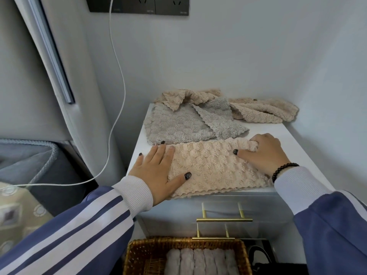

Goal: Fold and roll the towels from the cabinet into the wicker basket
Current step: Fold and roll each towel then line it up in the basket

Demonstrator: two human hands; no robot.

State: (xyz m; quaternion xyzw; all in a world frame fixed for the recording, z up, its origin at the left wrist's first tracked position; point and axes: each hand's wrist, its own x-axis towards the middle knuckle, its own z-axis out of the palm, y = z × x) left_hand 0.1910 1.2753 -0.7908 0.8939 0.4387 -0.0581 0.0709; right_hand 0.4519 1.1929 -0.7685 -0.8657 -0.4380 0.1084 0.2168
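Note:
A beige towel (210, 167), folded into a strip, lies along the front of the white cabinet top (268, 130). My left hand (156, 171) lies flat with straight fingers on the towel's left end. My right hand (266, 153) curls its fingers round the towel's right end, where the fabric bunches. Behind it lies a grey towel (178, 126), and two more beige towels (264, 112) are crumpled at the back. The wicker basket (139, 253) stands on the floor below, with several rolled grey towels (200, 262) side by side in it.
Two gold drawer handles (224, 219) stick out of the cabinet front above the basket. A white cable (117, 76) hangs from the wall socket (139, 4) down to the left. A bed edge (29, 161) lies to the left. Walls close in behind and to the right.

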